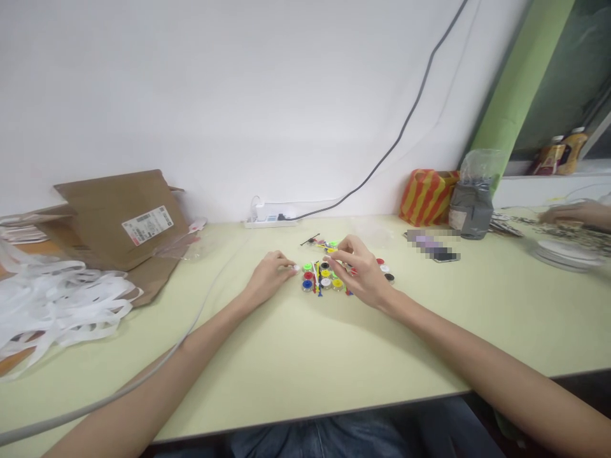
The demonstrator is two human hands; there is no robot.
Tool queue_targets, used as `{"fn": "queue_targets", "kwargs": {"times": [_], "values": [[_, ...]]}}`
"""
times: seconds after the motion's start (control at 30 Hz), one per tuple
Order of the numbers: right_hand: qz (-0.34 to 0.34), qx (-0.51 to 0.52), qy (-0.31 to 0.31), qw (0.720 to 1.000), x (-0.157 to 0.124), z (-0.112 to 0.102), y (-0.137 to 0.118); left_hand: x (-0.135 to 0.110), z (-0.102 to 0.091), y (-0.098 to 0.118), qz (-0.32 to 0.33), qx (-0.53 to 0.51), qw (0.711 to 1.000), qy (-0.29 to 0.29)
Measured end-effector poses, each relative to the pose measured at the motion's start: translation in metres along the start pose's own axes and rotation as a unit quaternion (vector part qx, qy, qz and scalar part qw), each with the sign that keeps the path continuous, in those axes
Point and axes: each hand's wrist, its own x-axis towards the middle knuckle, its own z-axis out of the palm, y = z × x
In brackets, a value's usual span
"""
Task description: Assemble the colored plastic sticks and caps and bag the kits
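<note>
A cluster of small round coloured pots point(323, 277) in green, red, blue, yellow and white lies mid-table, with thin coloured sticks among them. My left hand point(268, 277) rests on the table just left of the cluster, its fingertips pinched on a small white piece. My right hand point(360, 268) hovers over the cluster's right side with fingers curled, pinching something tiny above the pots. A few more pots point(386, 272) sit just right of that hand.
Cardboard point(121, 219) and a heap of white strips point(52, 305) fill the left. A power strip point(270, 219) with a grey cable lies by the wall. A striped bag point(427, 194), a grey pouch point(470, 207) and a phone point(443, 256) sit right. Another person's hand point(570, 213) is far right.
</note>
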Motion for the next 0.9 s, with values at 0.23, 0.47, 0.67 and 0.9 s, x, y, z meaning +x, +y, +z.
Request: {"fn": "queue_targets", "kwargs": {"times": [0.23, 0.47, 0.67, 0.9], "values": [[0.011, -0.02, -0.019, 1.0, 0.001, 0.002, 0.001, 0.003, 0.005, 0.0, -0.001, 0.022, 1.0, -0.009], [0.204, 0.195, -0.028, 0.959, 0.001, 0.004, -0.004, -0.006, -0.014, 0.037, 0.034, -0.053, 0.996, 0.067], [0.286, 0.366, -0.05, 0.884, 0.002, 0.012, -0.008, -0.017, -0.015, 0.088, 0.112, -0.109, 0.988, 0.021], [0.291, 0.343, -0.028, 0.893, -0.002, 0.01, -0.003, -0.008, -0.03, 0.051, 0.044, 0.168, 0.983, 0.052]]}}
